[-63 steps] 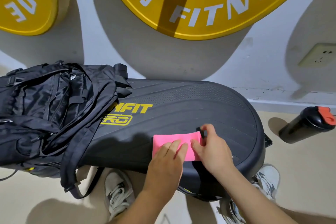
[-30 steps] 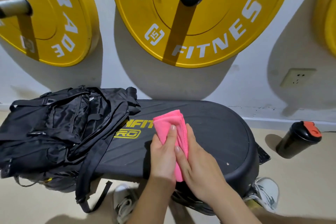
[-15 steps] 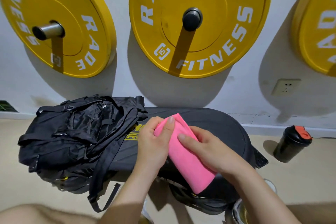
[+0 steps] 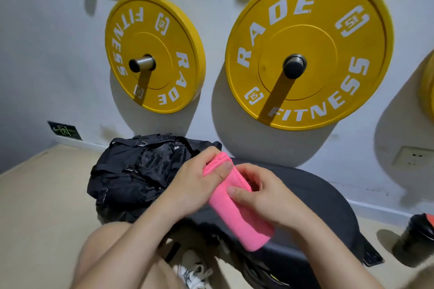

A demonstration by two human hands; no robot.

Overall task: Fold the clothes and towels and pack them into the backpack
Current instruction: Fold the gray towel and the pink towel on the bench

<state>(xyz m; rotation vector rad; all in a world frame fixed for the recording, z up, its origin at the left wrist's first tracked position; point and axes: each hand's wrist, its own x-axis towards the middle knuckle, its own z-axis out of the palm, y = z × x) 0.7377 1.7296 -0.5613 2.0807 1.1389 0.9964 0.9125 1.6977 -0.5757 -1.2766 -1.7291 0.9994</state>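
Note:
A folded pink towel (image 4: 244, 218) is lifted in the air above the dark oval platform (image 4: 324, 209), slanting from upper left to lower right. My left hand (image 4: 195, 185) grips its upper end, thumb on top. My right hand (image 4: 270, 197) holds its middle from the right, fingers wrapped behind it. The black backpack (image 4: 138, 171) lies on the platform's left end, just left of my left hand. I cannot see whether its opening is unzipped.
Yellow weight plates (image 4: 307, 51) hang on pegs on the wall behind. A black bottle with a red lid (image 4: 415, 239) stands on the floor at right. My knee (image 4: 105, 253) and a white shoe (image 4: 195, 272) are below the platform.
The towel was pressed flat on the platform, then lifted with both hands. It now hangs tilted between them, nearer the backpack. My view has swung upward and left.

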